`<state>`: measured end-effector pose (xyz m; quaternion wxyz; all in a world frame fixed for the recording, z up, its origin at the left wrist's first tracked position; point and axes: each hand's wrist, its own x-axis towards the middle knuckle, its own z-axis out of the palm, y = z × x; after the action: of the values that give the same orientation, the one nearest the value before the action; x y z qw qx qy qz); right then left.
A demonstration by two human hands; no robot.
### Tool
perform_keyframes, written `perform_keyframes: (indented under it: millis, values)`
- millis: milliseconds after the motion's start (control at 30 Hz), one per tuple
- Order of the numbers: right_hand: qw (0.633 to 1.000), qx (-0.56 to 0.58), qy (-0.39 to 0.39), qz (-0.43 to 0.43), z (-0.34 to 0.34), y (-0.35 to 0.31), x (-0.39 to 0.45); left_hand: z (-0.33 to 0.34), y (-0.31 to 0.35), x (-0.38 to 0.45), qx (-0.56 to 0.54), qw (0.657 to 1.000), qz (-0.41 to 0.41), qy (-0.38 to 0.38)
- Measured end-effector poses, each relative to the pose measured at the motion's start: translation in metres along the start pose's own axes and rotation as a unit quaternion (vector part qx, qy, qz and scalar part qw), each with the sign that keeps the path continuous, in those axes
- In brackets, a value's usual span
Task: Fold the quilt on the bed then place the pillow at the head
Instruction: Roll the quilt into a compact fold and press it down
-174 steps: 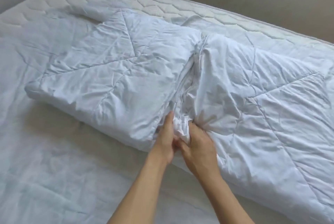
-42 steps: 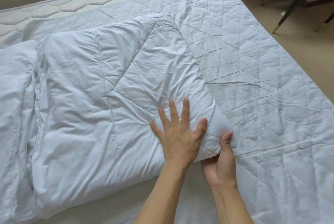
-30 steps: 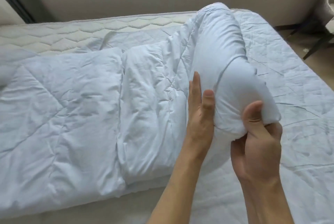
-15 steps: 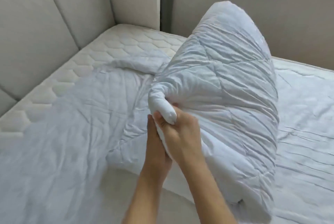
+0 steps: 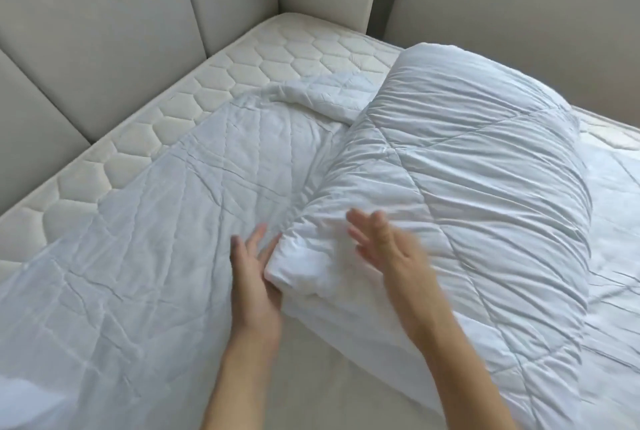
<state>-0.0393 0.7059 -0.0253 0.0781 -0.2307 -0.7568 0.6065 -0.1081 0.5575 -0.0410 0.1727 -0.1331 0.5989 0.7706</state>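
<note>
The white quilt (image 5: pixel 460 201) lies folded into a thick bundle on the right half of the bed. Its near left corner is by my hands. My left hand (image 5: pixel 254 277) has straight fingers and touches the bundle's left edge at that corner. My right hand (image 5: pixel 388 246) hovers blurred over the corner with fingers spread, holding nothing. No pillow is in view.
A thin quilted sheet (image 5: pixel 145 256) covers the mattress (image 5: pixel 263 65), rumpled back near the head. A padded headboard (image 5: pixel 104 13) stands at the left and back, with a wall behind the right side.
Both hands gripped the raised quilt corner half a second ago. Now the folded part has dropped onto the bundle and both hands have let go.
</note>
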Motion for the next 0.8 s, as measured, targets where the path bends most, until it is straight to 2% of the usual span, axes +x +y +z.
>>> perform_keyframes:
  millis: [67,100,133,167,233,267,300,333,400,467,533,667,733,800]
  values:
    - [0.993,0.041,0.101,-0.047,-0.054,-0.001,-0.01,0.011,0.008,0.017,0.148,0.986,0.075,-0.032]
    - [0.986,0.022,0.153,-0.066,-0.08,0.001,-0.013,0.021,0.013,0.024,0.239,0.964,0.106,-0.046]
    - [0.978,-0.012,0.197,-0.07,-0.106,0.005,-0.016,0.037,0.02,0.028,0.343,0.927,0.131,-0.073]
    - [0.97,-0.053,0.231,-0.058,-0.13,0.013,-0.018,0.058,0.025,0.031,0.446,0.874,0.168,-0.092]
    - [0.957,-0.132,0.258,-0.009,-0.169,0.034,-0.017,0.101,0.025,0.033,0.563,0.786,0.23,-0.107]
    - [0.953,-0.165,0.255,0.017,-0.183,0.046,-0.013,0.116,0.019,0.041,0.581,0.774,0.227,-0.113]
    - [0.95,-0.192,0.245,0.038,-0.192,0.057,-0.009,0.127,0.015,0.05,0.593,0.773,0.197,-0.114]
    - [0.948,-0.215,0.23,0.052,-0.197,0.067,-0.006,0.133,0.01,0.064,0.587,0.787,0.157,-0.109]
    - [0.943,-0.248,0.215,0.052,-0.201,0.086,-0.002,0.136,0.001,0.091,0.532,0.838,0.056,-0.109]
    - [0.941,-0.255,0.22,0.04,-0.202,0.097,0.001,0.133,-0.003,0.102,0.489,0.862,-0.009,-0.131]
    - [0.936,-0.267,0.229,0.031,-0.201,0.1,0.004,0.132,0.0,0.102,0.465,0.875,-0.009,-0.138]
    - [0.925,-0.308,0.217,0.057,-0.193,0.092,0.008,0.13,0.026,0.097,0.382,0.915,0.071,-0.11]
    - [0.915,-0.343,0.196,0.08,-0.184,0.082,0.014,0.123,0.043,0.093,0.358,0.921,0.117,-0.1]
    - [0.902,-0.374,0.192,0.093,-0.172,0.082,0.017,0.11,0.042,0.096,0.36,0.92,0.125,-0.092]
